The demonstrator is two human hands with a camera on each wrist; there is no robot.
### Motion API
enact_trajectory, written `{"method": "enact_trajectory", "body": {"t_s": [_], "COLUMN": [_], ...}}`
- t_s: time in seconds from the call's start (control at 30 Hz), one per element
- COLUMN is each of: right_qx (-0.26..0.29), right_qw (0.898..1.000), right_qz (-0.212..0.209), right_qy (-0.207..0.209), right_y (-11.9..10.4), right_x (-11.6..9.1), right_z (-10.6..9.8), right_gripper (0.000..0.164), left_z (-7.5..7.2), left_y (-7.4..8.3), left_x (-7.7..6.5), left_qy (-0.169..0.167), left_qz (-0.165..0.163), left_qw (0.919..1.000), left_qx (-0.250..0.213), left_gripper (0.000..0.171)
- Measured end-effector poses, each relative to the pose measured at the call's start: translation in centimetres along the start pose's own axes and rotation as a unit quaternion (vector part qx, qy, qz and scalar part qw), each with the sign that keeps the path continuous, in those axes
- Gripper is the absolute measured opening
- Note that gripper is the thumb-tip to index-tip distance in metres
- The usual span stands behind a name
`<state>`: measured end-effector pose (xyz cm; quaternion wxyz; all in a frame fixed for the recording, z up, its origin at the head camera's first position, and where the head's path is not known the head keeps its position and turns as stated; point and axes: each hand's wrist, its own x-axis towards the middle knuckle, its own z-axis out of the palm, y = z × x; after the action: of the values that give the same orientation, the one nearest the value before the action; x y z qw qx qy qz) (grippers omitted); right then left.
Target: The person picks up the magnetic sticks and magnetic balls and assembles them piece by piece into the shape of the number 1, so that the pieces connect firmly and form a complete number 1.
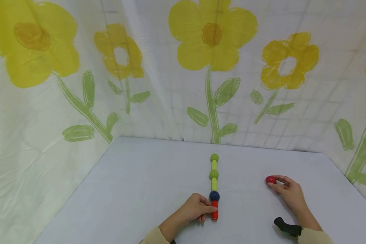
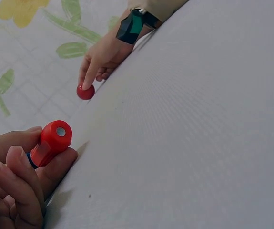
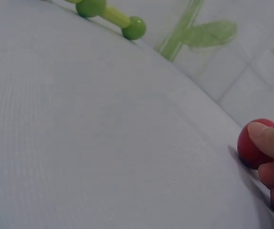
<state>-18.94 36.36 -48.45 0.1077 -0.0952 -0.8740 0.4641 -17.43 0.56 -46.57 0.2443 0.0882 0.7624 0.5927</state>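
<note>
A straight chain lies on the table, running away from me: a red rod, a dark blue ball, then yellow-green rods alternating with green balls. My left hand pinches the red rod at the near end between thumb and fingers. In the left wrist view that red rod shows a round silvery disc on its end face. Off to the right, my right hand pinches a red ball, apart from the chain. The right wrist view shows this red ball low over or on the table.
The white table ends at a hanging cloth with painted yellow flowers, behind and along the sides. A dark wrist-worn device sits at the right wrist.
</note>
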Motion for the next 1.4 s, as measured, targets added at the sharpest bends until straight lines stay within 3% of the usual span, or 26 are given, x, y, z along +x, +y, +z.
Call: {"method": "enact_trajectory", "body": {"t_s": [0.27,0.47,0.67,0.9,1.4], "right_qx": [-0.020,-0.057,-0.077,-0.117,-0.125], "right_qw": [0.999,0.997,0.997,0.993,0.991], "right_qz": [-0.021,-0.007,0.005,-0.021,-0.055], "right_qy": [0.036,0.046,0.030,-0.009,-0.016], "right_y": [-0.1,-0.4,-0.7,-1.2,-2.1], "right_x": [-0.2,-0.4,-0.6,-1.0,-3.1], "right_z": [0.5,0.5,0.4,-0.4,0.6], "right_gripper": [0.050,0.056,0.058,0.058,0.045], "left_z": [0.0,0.0,0.0,0.1,0.0], "left_y": [-0.1,0.0,0.2,0.2,0.0], "left_x": [0.1,0.0,-0.2,-0.2,-0.1], "left_qy": [-0.003,-0.003,-0.003,0.000,-0.007], "left_qz": [0.005,0.003,0.000,-0.004,0.006], "left_qw": [1.0000,1.0000,1.0000,1.0000,1.0000], "left_qx": [-0.007,-0.004,-0.001,0.002,-0.003], "left_gripper": [0.013,0.014,0.014,0.014,0.014]}}
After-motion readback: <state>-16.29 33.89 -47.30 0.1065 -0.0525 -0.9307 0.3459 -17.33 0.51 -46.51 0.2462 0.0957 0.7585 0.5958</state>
